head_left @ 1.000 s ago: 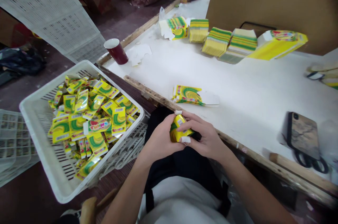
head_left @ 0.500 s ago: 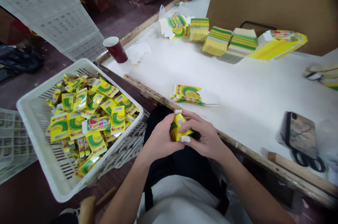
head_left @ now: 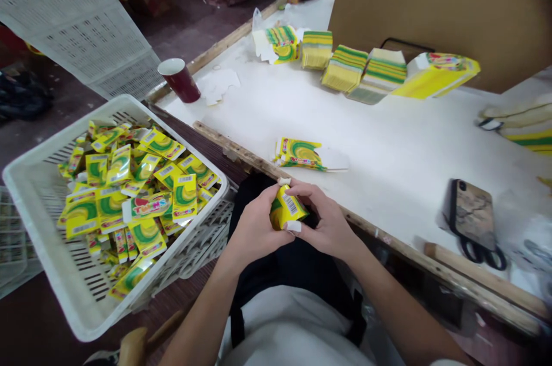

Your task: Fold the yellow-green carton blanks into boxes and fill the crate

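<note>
Over my lap, a small yellow box [head_left: 288, 208] with a green swirl and a barcode is held between both hands. My left hand [head_left: 255, 222] grips its left side, thumb along the upper edge. On the other side, my right hand [head_left: 328, 221] has its fingers curled around the box. White cover tips show on some of the right fingers, beside the box. Just beyond my hands lie a few flat yellow cartons [head_left: 299, 153] on the white table [head_left: 388, 147]. To my left, a white basket [head_left: 43, 228] holds a heap of folded yellow boxes [head_left: 146, 199].
A maroon mug [head_left: 183, 81] stands at the table's left corner. Bundled stacks of cartons [head_left: 345, 67] line the back, before a large cardboard sheet [head_left: 431, 10]. At right lie a phone [head_left: 473, 214], black-handled scissors [head_left: 483, 255] and a wooden stick [head_left: 474, 274]. A wooden edge [head_left: 259, 162] borders the table.
My right fingers have moved off the top of the small box, so its barcode face shows more. The whole scene has shifted slightly left in view.
</note>
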The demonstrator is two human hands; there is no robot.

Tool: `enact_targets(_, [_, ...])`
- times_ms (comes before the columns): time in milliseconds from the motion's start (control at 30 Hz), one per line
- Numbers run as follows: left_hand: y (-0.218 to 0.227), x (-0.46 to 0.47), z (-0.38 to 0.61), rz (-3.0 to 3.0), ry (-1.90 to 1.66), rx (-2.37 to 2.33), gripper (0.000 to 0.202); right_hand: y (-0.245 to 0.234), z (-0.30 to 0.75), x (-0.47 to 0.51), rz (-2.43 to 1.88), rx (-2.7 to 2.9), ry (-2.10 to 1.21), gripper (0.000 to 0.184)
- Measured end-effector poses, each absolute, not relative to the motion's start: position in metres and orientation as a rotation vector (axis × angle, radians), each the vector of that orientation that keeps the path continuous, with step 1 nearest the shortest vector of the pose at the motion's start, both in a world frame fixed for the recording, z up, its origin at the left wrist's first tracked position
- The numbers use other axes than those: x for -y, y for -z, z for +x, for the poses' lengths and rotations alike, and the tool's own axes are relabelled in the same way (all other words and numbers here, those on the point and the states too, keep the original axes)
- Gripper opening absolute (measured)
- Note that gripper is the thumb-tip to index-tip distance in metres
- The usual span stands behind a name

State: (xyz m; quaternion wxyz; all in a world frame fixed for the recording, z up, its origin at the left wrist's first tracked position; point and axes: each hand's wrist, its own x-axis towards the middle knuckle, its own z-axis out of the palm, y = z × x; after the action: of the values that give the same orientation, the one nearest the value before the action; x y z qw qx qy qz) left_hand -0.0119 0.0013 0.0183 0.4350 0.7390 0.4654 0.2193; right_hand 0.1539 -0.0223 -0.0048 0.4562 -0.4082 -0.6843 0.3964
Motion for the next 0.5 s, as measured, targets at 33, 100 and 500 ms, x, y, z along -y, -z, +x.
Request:
enact_targets(33, [-0.0179, -0.0007, -0.0119, 1.848, -0.544, -1.172, 0.067, 0.0047, 0.1532, 0.0224, -1.014, 1.680, -0.982, 0.047])
enact_targets(100, [-0.0175, 0.0006, -0.0108, 1.863, -0.553, -1.209, 0.067, 0.0047, 0.1514, 0.0224, -1.043, 1.667, -0.961, 0.047])
enact_targets(500, [-0.0163, -0.0028, -0.0130, 1.663, -0.548, -1.049, 0.060, 0.0083, 0.1576, 0.0183, -0.936, 1.643, -1.046, 0.031])
